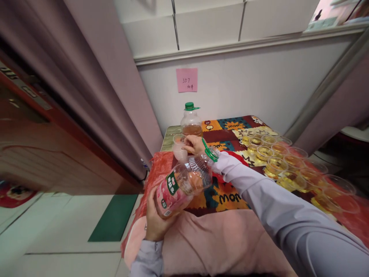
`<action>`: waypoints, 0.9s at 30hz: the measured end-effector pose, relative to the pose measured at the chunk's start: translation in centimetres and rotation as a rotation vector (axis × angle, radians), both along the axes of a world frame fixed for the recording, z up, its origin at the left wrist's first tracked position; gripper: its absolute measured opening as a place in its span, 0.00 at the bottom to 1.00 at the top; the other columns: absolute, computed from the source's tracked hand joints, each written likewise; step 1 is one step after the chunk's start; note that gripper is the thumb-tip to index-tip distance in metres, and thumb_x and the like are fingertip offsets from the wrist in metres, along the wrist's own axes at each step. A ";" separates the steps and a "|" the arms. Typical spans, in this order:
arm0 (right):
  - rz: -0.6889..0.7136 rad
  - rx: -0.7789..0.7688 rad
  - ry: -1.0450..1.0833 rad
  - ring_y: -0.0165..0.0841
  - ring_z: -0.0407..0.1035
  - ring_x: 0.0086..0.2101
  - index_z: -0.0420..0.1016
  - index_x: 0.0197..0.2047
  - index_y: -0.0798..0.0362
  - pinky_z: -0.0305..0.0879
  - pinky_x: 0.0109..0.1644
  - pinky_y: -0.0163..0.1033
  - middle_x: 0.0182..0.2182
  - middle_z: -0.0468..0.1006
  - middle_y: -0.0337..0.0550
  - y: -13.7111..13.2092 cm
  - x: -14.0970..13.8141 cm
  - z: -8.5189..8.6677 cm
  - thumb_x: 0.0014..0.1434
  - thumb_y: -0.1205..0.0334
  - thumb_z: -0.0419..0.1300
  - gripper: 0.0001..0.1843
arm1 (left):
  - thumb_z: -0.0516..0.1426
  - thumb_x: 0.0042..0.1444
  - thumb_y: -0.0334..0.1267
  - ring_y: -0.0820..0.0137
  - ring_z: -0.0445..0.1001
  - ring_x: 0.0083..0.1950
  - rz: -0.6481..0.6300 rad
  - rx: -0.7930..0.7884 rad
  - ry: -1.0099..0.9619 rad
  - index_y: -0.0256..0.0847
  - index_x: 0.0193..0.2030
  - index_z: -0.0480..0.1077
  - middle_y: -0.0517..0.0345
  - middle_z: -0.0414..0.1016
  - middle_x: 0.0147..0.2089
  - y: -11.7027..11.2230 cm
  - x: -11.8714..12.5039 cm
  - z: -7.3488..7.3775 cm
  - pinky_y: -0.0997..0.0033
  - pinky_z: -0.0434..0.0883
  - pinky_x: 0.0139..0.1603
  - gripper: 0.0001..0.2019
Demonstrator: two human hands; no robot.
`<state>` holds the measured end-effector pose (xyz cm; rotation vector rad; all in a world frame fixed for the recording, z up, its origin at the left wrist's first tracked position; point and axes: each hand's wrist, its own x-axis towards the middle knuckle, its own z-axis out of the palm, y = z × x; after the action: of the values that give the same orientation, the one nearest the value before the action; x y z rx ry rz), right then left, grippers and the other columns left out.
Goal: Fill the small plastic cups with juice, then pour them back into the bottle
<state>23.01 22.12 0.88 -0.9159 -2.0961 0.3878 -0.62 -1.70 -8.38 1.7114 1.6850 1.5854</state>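
Note:
My left hand [155,223] is wrapped round the base of a clear plastic bottle [184,182] with a pink label and a green cap, holding it tilted on its side above the table's near left edge. A little amber liquid lies inside it. My right hand [193,144] reaches forward over the bottle and pinches the rim of an empty clear plastic cup [179,148]. Just behind the cup stands a second bottle [190,121], upright, green-capped, about a third full of amber liquid.
The small table [230,198] carries a colourful patterned cloth over red plastic. Several clear cups of amber liquid [284,163] stand in rows along its right side. A pink note [186,80] hangs on the white wall behind. A dark door and curtain stand at left.

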 end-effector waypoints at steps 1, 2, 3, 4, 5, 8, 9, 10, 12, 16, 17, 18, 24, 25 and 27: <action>-0.020 0.003 0.038 0.32 0.69 0.37 0.76 0.43 0.51 0.66 0.45 0.37 0.38 0.80 0.39 -0.2 0.2 0.3 0.72 0.49 0.67 0.14 | 0.79 0.37 0.57 0.41 0.77 0.69 -0.014 -0.010 -0.009 0.45 0.73 0.63 0.38 0.73 0.70 0.0 0.0 -0.1 0.38 0.75 0.68 0.57; -0.044 0.006 0.076 0.32 0.70 0.37 0.76 0.43 0.51 0.67 0.45 0.38 0.39 0.80 0.40 -0.3 0.6 0.5 0.72 0.49 0.66 0.14 | 0.78 0.38 0.57 0.41 0.76 0.70 -0.030 -0.027 -0.022 0.45 0.74 0.62 0.38 0.72 0.71 0.0 -0.1 -0.2 0.37 0.74 0.69 0.57; -0.072 0.008 0.110 0.33 0.71 0.36 0.76 0.43 0.51 0.67 0.45 0.38 0.39 0.81 0.41 -0.5 1.1 0.8 0.72 0.49 0.65 0.14 | 0.78 0.38 0.57 0.40 0.75 0.71 -0.044 -0.043 -0.037 0.45 0.75 0.61 0.37 0.71 0.72 0.0 -0.1 -0.3 0.36 0.73 0.70 0.58; -0.104 0.009 0.141 0.33 0.71 0.36 0.76 0.44 0.51 0.67 0.44 0.39 0.39 0.81 0.41 -0.7 1.9 1.1 0.72 0.48 0.64 0.14 | 0.78 0.38 0.57 0.40 0.74 0.71 -0.049 -0.055 -0.045 0.45 0.75 0.61 0.37 0.70 0.73 0.0 -0.2 -0.4 0.35 0.73 0.71 0.59; -0.136 0.010 0.167 0.34 0.72 0.36 0.76 0.44 0.50 0.68 0.44 0.39 0.39 0.81 0.41 -0.9 2.8 1.4 0.72 0.48 0.63 0.14 | 0.78 0.38 0.57 0.40 0.73 0.72 -0.049 -0.061 -0.050 0.46 0.75 0.60 0.37 0.69 0.73 0.0 -0.2 -0.4 0.35 0.72 0.71 0.59; -0.222 0.036 0.235 0.37 0.74 0.35 0.76 0.43 0.48 0.69 0.43 0.41 0.38 0.82 0.42 -2.0 6.9 2.0 0.71 0.46 0.63 0.14 | 0.78 0.40 0.53 0.40 0.73 0.73 -0.059 -0.059 -0.045 0.47 0.75 0.59 0.38 0.67 0.75 0.0 -0.2 -0.5 0.34 0.71 0.73 0.57; -0.238 0.056 0.224 0.38 0.74 0.35 0.76 0.42 0.48 0.69 0.43 0.42 0.38 0.82 0.43 -2.6 8.6 2.1 0.71 0.46 0.64 0.14 | 0.77 0.41 0.52 0.40 0.73 0.72 -0.063 -0.056 -0.037 0.48 0.75 0.59 0.38 0.67 0.75 0.0 -0.2 -0.5 0.34 0.71 0.73 0.56; -0.247 0.075 0.179 0.38 0.74 0.35 0.76 0.41 0.47 0.68 0.43 0.42 0.37 0.82 0.43 -3.3 10.3 2.0 0.70 0.46 0.64 0.14 | 0.77 0.42 0.51 0.41 0.73 0.72 -0.065 -0.055 -0.029 0.48 0.75 0.59 0.38 0.67 0.75 0.0 -0.2 -0.5 0.34 0.71 0.72 0.56; -0.260 0.096 0.019 0.39 0.74 0.34 0.77 0.39 0.47 0.67 0.42 0.42 0.35 0.81 0.44 -5.1 13.6 1.3 0.70 0.47 0.65 0.14 | 0.77 0.42 0.51 0.41 0.73 0.72 -0.060 -0.055 -0.007 0.47 0.75 0.59 0.38 0.67 0.75 0.1 -0.4 -0.6 0.34 0.71 0.73 0.56; -0.333 0.010 -0.283 0.40 0.76 0.35 0.79 0.40 0.48 0.65 0.40 0.42 0.36 0.82 0.46 -9.3 17.8 -1.6 0.71 0.47 0.64 0.14 | 0.77 0.42 0.52 0.40 0.70 0.74 -0.047 -0.065 0.026 0.47 0.76 0.58 0.39 0.67 0.75 0.3 -0.8 -1.0 0.31 0.66 0.75 0.56; -0.352 -0.015 -0.329 0.41 0.76 0.35 0.79 0.41 0.48 0.65 0.39 0.42 0.37 0.83 0.47 -10.1 18.2 -2.5 0.72 0.47 0.64 0.14 | 0.77 0.42 0.52 0.40 0.69 0.75 -0.051 -0.067 0.024 0.47 0.76 0.58 0.38 0.66 0.75 0.3 -0.9 -1.0 0.30 0.66 0.76 0.56; -0.371 -0.037 -0.366 0.42 0.77 0.36 0.80 0.42 0.48 0.65 0.39 0.41 0.39 0.84 0.48 -10.8 18.4 -3.2 0.72 0.46 0.64 0.15 | 0.77 0.42 0.52 0.40 0.69 0.75 -0.056 -0.066 0.020 0.47 0.76 0.57 0.38 0.66 0.75 0.4 -0.9 -1.0 0.31 0.66 0.76 0.57; -0.460 -0.111 -0.469 0.43 0.81 0.39 0.82 0.47 0.48 0.67 0.38 0.41 0.45 0.87 0.50 -11.8 17.5 -5.4 0.73 0.47 0.62 0.14 | 0.76 0.42 0.54 0.41 0.70 0.74 -0.045 -0.022 0.042 0.46 0.75 0.59 0.40 0.67 0.74 0.6 -0.5 -0.4 0.33 0.65 0.76 0.55; -0.470 -0.111 -0.478 0.43 0.82 0.39 0.83 0.48 0.47 0.67 0.38 0.41 0.46 0.87 0.50 -11.7 17.3 -5.4 0.73 0.47 0.62 0.14 | 0.76 0.42 0.54 0.42 0.71 0.73 -0.041 -0.016 0.047 0.46 0.74 0.60 0.40 0.68 0.73 0.6 -0.4 -0.3 0.34 0.66 0.76 0.54; -0.489 -0.096 -0.496 0.43 0.83 0.40 0.83 0.54 0.46 0.69 0.39 0.41 0.48 0.88 0.51 -11.7 17.1 -5.4 0.73 0.49 0.61 0.15 | 0.76 0.41 0.54 0.42 0.72 0.72 -0.030 -0.005 0.059 0.45 0.74 0.61 0.41 0.68 0.72 0.6 -0.3 -0.1 0.35 0.67 0.75 0.54</action>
<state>40.11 10.41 -4.56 -1.6667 -2.1901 -0.0018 -0.88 -1.13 -8.47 1.7894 1.6810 1.5304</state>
